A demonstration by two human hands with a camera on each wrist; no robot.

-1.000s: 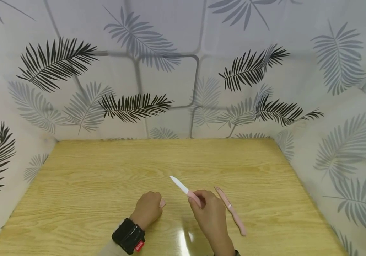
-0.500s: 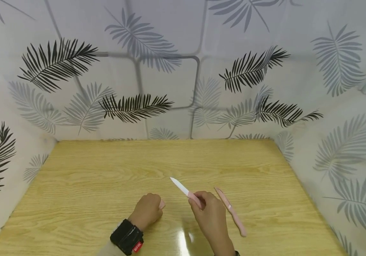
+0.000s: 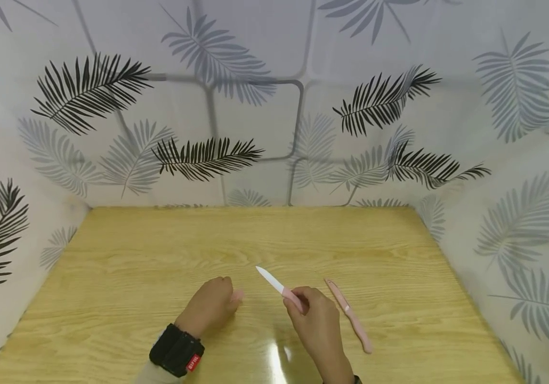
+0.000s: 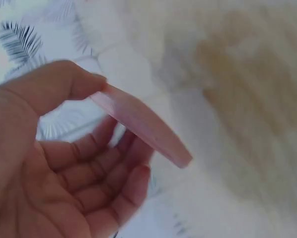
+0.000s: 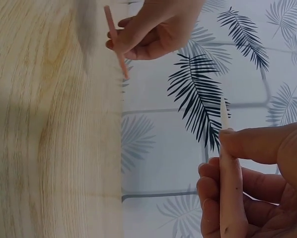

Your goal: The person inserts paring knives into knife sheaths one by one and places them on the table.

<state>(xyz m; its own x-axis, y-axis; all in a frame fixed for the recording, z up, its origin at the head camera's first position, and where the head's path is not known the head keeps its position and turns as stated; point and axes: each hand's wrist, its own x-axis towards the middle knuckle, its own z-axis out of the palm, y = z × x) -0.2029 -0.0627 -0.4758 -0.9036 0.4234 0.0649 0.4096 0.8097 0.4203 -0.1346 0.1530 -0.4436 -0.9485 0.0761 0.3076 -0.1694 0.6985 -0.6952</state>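
My right hand (image 3: 320, 317) grips the pink handle of a knife (image 3: 271, 280) whose white blade is bare and points up and left. In the right wrist view the thumb presses the knife handle (image 5: 230, 193) near the blade. Left of it, my left hand (image 3: 211, 306) pinches a pink knife sheath (image 4: 146, 124) between thumb and fingers, apart from the knife. Only the sheath's end (image 3: 238, 295) shows in the head view. To the right of my right hand lies a second pink knife (image 3: 348, 314) on the table, its blade inside a pink sheath.
The wood-grain table (image 3: 159, 240) spreads beneath both hands. A pale curtain (image 3: 265, 122) with leaf prints stands behind the table and along both sides. A black strap with a device (image 3: 177, 349) circles the left wrist.
My left hand with the sheath has moved left and a little away from me, widening the gap to the knife. The right hand and its knife stay nearly still.
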